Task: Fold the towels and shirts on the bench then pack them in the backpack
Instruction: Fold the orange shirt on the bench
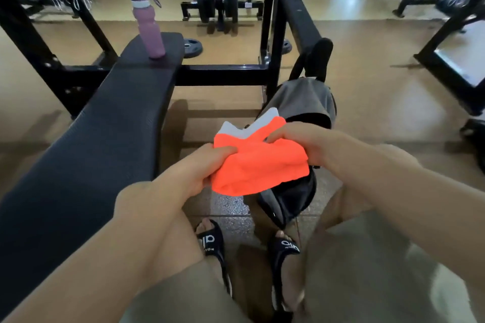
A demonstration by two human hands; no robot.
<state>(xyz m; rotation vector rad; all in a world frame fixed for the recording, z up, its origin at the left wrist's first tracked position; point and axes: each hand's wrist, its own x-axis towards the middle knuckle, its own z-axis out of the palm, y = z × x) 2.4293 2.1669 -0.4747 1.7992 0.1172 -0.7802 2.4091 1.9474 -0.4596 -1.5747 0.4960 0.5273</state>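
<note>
While the long black table on the person's left carries only a pink water bottle standing upright at its far end, the work of the moment sits over the grey backpack, which stands on the floor between the person's knees and the rack frame with its mouth open toward the hands. Held above that opening is a folded bundle of cloth: an orange towel on top and a white piece showing beneath it at the far edge; whether the white piece is a shirt or a towel cannot be told. The left hand grips the near left edge of the bundle, thumb on top and fingers curled beneath, and the right hand pinches its far right corner in the same way, so both are closed on the cloth. This looks like the packing step, late in the task. To do it well, I would keep both grips firm so the layers stay stacked, lower the bundle flat and level into the mouth instead of leading with one corner, and let go only once it rests inside, so the folds do not slump open against the bag's wall.
</note>
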